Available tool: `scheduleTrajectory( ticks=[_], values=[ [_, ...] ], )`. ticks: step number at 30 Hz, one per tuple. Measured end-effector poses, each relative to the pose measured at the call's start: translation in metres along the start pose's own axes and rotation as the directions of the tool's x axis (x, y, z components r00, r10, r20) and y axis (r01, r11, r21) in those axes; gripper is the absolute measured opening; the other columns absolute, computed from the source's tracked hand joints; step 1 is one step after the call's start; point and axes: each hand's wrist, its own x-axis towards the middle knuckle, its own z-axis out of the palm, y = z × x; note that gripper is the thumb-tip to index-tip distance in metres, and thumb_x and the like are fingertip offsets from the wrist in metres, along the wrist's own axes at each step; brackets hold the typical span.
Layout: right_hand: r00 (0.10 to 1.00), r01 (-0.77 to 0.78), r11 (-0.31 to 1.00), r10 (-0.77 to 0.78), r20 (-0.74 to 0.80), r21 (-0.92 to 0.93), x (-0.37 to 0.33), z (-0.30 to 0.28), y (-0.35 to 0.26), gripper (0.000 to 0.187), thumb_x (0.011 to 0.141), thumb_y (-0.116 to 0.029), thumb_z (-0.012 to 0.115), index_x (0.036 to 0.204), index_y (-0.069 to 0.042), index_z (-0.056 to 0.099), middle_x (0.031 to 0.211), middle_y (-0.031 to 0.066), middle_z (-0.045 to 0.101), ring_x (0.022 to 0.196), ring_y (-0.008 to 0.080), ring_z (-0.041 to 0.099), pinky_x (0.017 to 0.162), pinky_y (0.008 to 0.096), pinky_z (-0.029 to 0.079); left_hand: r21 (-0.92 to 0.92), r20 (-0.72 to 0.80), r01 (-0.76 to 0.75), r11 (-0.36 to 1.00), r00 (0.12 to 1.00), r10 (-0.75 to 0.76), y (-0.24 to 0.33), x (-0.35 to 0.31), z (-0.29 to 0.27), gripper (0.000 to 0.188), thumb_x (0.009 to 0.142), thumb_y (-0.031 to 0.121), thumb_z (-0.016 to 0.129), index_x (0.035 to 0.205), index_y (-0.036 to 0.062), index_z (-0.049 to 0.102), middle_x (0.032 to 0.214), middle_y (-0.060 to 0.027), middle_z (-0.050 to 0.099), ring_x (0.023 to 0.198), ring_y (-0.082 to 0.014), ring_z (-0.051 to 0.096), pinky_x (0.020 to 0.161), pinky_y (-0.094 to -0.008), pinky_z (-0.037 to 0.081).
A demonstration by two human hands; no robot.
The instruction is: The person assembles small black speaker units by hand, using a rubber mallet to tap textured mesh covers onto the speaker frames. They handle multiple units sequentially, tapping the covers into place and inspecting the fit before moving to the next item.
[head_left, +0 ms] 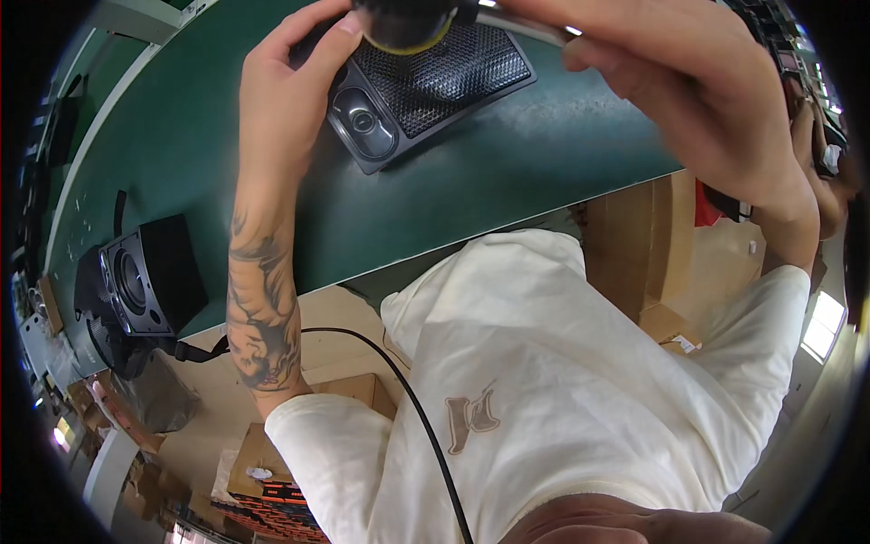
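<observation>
At the top edge, my left hand [304, 63] is closed, thumb and fingers against a dark round thing [403, 23] with a yellowish lower rim; its kind is unclear and its top is cut off. My right hand [684, 82] closes on a slim shiny metal rod [530, 25], which runs left toward the round thing. Whether the two are joined I cannot tell. Below them on the green table lies a black speaker panel [367, 159], tilted in view, with a shiny textured mesh [453, 82] and an oval speaker driver [364, 121] at its left end.
A black box speaker [149, 276] stands near the table's left end, with dark parts [100, 326] beside it. A black cable [412, 403] hangs across my front. Cardboard boxes [648, 236] sit beyond the near edge of the green table [435, 213]. Another person's arm [809, 150] shows at far right.
</observation>
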Motion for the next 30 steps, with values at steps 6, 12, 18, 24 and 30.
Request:
scheduleTrajectory(
  ticks=[6, 12, 18, 24, 30],
  values=[
    [0.994, -0.073, 0.995, 0.068, 0.082, 0.067, -0.006, 0.015, 0.004, 0.052, 0.087, 0.010, 0.063, 0.138, -0.002, 0.065, 0.091, 0.0133, 0.066, 0.081, 0.0252, 0.065, 0.072, 0.0329, 0.052, -0.041, 0.027, 0.014, 0.999, 1.000, -0.013, 0.001, 0.000, -0.002, 0.035, 0.094, 0.015, 0.075, 0.125, -0.0009, 0.071, 0.113, -0.0066, 0.073, 0.098, -0.0119, 0.068, 0.090, -0.0261, 0.053],
    [0.999, -0.020, 1.000, 0.020, 0.051, -0.004, -0.008, 0.009, 0.011, 0.050, 0.090, 0.006, 0.065, 0.138, -0.004, 0.065, 0.088, 0.0116, 0.066, 0.078, 0.0245, 0.065, 0.071, 0.0337, 0.052, -0.067, 0.024, -0.016, 0.998, 1.000, 0.018, 0.034, -0.013, 0.023, 0.033, 0.097, 0.012, 0.071, 0.128, 0.0003, 0.071, 0.115, -0.0061, 0.072, 0.100, -0.0117, 0.067, 0.092, -0.0255, 0.052],
    [0.985, -0.142, 0.989, 0.144, -0.099, 0.034, -0.021, -0.023, 0.023, 0.041, 0.098, 0.001, 0.064, 0.138, -0.003, 0.065, 0.087, 0.0115, 0.072, 0.073, 0.0183, 0.067, 0.064, 0.0318, 0.052, -0.030, 0.044, -0.028, 0.999, 0.999, 0.030, 0.029, -0.009, 0.022, 0.029, 0.099, 0.020, 0.070, 0.124, 0.0071, 0.076, 0.111, 0.0018, 0.064, 0.097, -0.0083, 0.057, 0.087, -0.0228, 0.044],
    [0.964, -0.232, 0.957, 0.250, -0.087, 0.176, -0.025, -0.006, 0.047, 0.042, 0.099, 0.001, 0.060, 0.141, -0.007, 0.064, 0.088, 0.0122, 0.072, 0.074, 0.0212, 0.067, 0.068, 0.0337, 0.054, -0.020, 0.027, 0.021, 1.000, 0.999, -0.020, 0.032, -0.008, 0.024, 0.029, 0.098, 0.017, 0.069, 0.125, 0.0064, 0.075, 0.113, 0.0019, 0.064, 0.098, -0.0079, 0.055, 0.087, -0.0217, 0.043],
    [0.969, -0.241, 0.967, 0.244, -0.038, 0.081, -0.006, -0.018, 0.047, 0.042, 0.099, 0.000, 0.057, 0.140, -0.006, 0.063, 0.090, 0.0122, 0.071, 0.077, 0.0221, 0.068, 0.071, 0.0339, 0.055, -0.008, -0.013, -0.030, 1.000, 0.999, 0.030, 0.024, -0.009, 0.025, 0.032, 0.103, 0.019, 0.061, 0.130, 0.0048, 0.071, 0.120, -0.0041, 0.068, 0.106, -0.0121, 0.060, 0.095, -0.0264, 0.046]
  ],
)
